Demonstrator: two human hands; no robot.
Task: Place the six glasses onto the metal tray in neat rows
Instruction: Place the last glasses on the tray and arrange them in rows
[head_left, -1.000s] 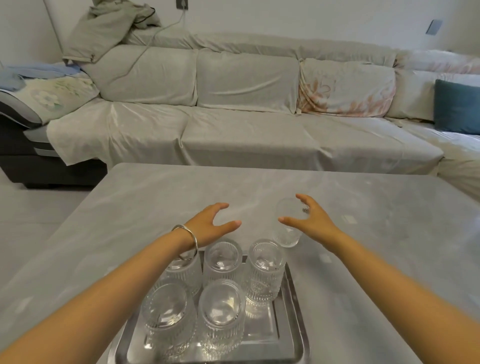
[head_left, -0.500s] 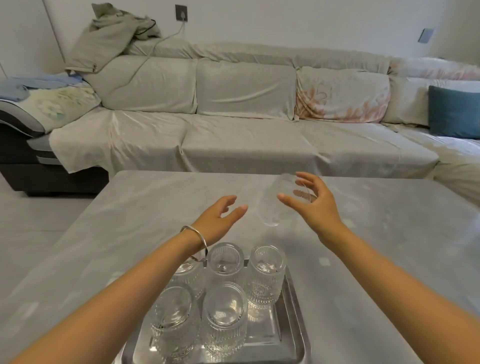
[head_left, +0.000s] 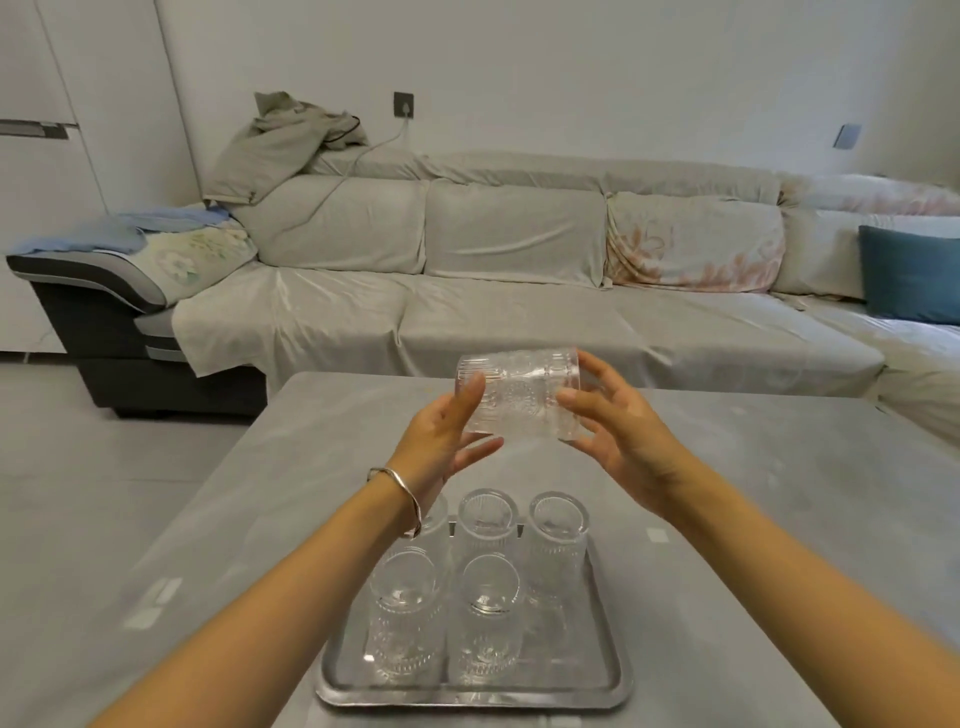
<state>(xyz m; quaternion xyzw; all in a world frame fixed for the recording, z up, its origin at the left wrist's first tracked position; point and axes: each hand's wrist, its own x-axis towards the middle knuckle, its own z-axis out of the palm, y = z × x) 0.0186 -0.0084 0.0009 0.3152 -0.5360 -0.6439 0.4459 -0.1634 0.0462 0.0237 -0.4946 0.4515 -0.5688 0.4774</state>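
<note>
A clear ribbed glass (head_left: 519, 395) lies on its side in the air above the table, held between my left hand (head_left: 447, 441) and my right hand (head_left: 618, 431). Below, a metal tray (head_left: 597, 686) near the table's front edge carries several matching glasses upside down: three in the back row, such as the right one (head_left: 558, 545), and two in front, such as the middle one (head_left: 488, 618). The tray's front right spot is bare. My left wrist, with a silver bangle, partly hides the back left glass.
The grey table (head_left: 753, 519) stretches wide on both sides of the tray. Behind it runs a long covered sofa (head_left: 519, 291) with a blue cushion (head_left: 909, 275) at the right and a heap of cloth (head_left: 291, 135) at the left.
My right hand has lifted the glass off the table and tipped it sideways. My left hand has risen and closed on its other end. The view has tilted upward.
</note>
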